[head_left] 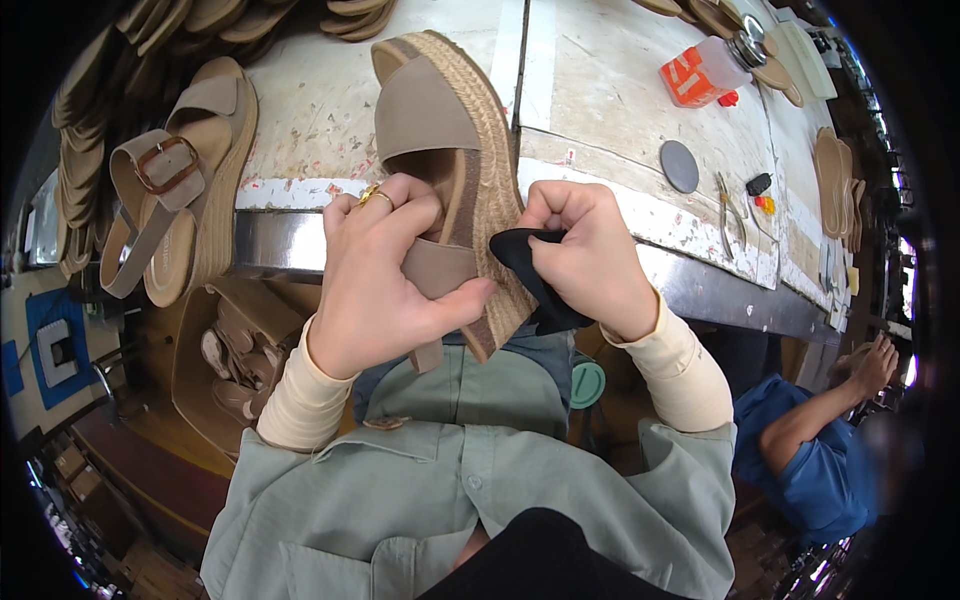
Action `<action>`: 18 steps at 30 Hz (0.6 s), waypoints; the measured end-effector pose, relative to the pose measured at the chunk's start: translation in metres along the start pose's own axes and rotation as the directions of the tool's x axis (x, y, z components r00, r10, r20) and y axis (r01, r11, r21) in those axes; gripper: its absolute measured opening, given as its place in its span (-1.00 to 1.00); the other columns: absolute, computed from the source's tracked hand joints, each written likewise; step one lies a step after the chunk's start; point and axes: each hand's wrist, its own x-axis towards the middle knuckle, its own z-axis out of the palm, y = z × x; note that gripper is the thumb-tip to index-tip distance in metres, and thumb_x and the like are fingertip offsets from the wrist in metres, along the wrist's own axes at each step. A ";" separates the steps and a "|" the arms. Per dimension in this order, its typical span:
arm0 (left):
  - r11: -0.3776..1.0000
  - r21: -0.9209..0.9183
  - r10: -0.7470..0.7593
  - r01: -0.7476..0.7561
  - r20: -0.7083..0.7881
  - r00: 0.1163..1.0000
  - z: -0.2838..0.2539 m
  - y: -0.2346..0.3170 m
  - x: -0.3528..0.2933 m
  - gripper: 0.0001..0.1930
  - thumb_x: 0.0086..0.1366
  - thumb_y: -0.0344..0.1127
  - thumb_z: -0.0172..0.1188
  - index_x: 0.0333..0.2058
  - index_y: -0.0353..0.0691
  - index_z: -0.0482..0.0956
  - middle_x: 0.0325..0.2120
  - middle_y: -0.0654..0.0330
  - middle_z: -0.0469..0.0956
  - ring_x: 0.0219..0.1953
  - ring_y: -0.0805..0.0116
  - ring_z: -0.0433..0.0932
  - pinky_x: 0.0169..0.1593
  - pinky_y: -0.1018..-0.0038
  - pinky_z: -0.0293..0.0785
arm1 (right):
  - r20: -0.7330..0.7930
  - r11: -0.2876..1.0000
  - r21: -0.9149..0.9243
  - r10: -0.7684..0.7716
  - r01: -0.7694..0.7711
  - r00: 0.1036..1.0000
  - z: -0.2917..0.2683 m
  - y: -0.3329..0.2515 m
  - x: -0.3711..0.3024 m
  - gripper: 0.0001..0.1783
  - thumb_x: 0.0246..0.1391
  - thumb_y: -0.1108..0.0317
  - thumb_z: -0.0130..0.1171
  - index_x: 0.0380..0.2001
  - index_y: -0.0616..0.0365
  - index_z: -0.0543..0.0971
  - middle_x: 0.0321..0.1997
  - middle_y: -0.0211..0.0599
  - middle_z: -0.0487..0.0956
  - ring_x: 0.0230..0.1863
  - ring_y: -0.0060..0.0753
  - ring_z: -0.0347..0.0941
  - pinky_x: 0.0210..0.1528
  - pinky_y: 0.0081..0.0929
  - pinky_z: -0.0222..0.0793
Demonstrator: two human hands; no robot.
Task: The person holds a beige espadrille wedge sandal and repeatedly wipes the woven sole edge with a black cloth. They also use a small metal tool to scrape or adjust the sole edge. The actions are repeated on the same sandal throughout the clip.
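A taupe wedge sandal [428,110] with a woven rope sole is held on its side over the table's front edge, its toe pointing away from me. My left hand [385,270] wraps round its heel strap, the thumb pressing near the sole and a gold ring on one finger. Pinched in my right hand [590,255] is a black cloth [528,262], which lies against the rope side of the wedge. A matching sandal [190,180] with a brown buckle stands at the left of the table.
Insoles pile up at the far left. At the right are a bottle with an orange label [705,72], a grey disc [679,166] and pliers [729,215]. Below the table's left edge, a box [195,375] holds sandals. A person in a blue shirt [820,470] works at the right.
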 end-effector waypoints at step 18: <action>0.998 -0.061 0.013 -0.016 -0.040 0.999 0.007 -0.005 -0.004 -0.48 -0.33 -0.13 0.43 -0.34 -0.26 0.52 -0.29 0.19 0.44 -0.21 0.21 0.42 -0.06 0.34 0.07 | 0.013 0.996 0.009 0.088 -0.088 0.996 0.004 -0.012 0.000 -0.86 -0.15 0.62 0.25 -0.64 0.28 0.48 -0.64 -0.49 0.49 -0.58 -0.79 0.31 -0.59 -0.68 0.20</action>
